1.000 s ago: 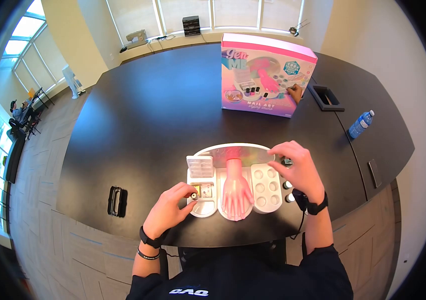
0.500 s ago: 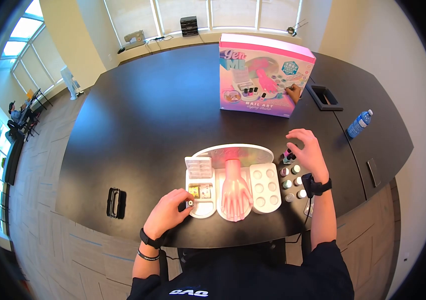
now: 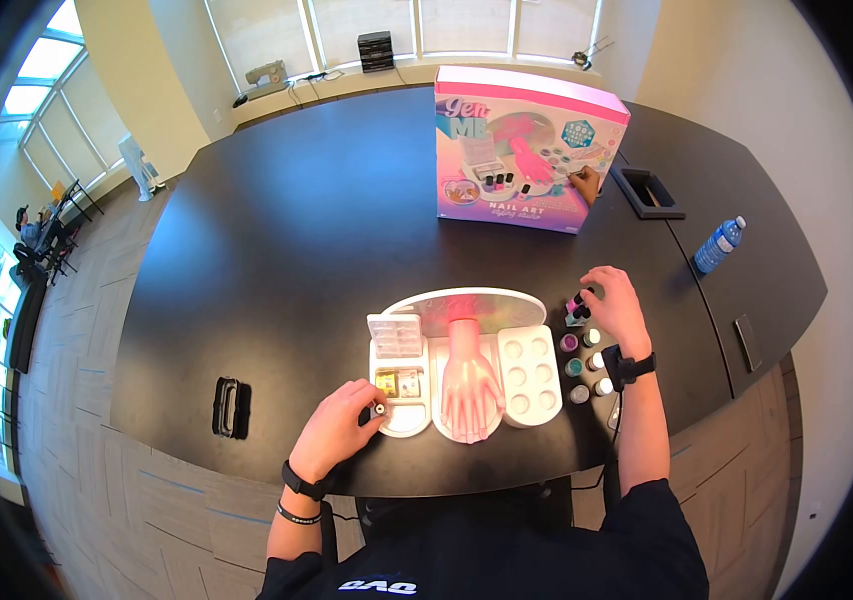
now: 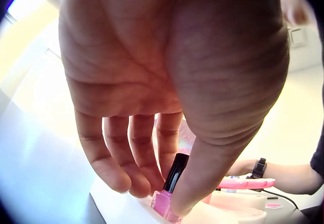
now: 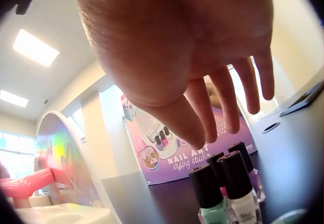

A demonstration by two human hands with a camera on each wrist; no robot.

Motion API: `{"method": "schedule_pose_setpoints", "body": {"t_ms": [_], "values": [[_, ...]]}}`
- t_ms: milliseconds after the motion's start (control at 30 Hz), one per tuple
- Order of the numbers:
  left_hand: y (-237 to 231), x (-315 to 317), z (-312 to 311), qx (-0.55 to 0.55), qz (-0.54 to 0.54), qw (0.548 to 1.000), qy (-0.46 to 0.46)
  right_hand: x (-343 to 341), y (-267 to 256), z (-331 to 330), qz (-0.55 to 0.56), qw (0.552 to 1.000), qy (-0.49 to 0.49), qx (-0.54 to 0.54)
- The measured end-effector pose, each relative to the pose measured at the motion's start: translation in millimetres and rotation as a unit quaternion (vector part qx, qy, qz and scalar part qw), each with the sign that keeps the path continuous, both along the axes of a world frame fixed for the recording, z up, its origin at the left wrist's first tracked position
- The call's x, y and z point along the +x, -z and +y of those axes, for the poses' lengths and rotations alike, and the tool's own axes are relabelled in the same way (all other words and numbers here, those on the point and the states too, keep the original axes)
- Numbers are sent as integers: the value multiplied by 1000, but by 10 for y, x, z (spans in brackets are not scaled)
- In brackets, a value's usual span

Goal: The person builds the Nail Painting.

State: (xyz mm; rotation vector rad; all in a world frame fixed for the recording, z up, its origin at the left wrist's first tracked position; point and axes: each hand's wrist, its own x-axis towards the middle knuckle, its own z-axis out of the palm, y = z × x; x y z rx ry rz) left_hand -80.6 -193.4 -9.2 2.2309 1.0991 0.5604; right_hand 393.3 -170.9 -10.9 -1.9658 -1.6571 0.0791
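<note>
Left hand [image 3: 332,435] pinches a pink bottle [image 4: 163,202] between thumb and fingers, a grip that steadies it by the tray [image 3: 406,424]; right hand [image 3: 619,305], fingers loose and gripping nothing, hovers over bottles [image 5: 236,177] clustered upright, caps reachable

There are five polish bottles [image 5: 239,188], six jars [image 3: 580,394], one mannequin hand [image 3: 470,385] and one carton [image 3: 527,150].
</note>
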Motion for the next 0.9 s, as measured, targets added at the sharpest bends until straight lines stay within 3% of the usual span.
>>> {"method": "schedule_pose_setpoints", "body": {"t_ms": [333,900], "values": [[6,17,-37,0,7,1000,-17,30,98,15,6,1000,-3,-19],[-54,5,-84,21,14,999,-20,86,345,104,-51,994,-65,76]]}}
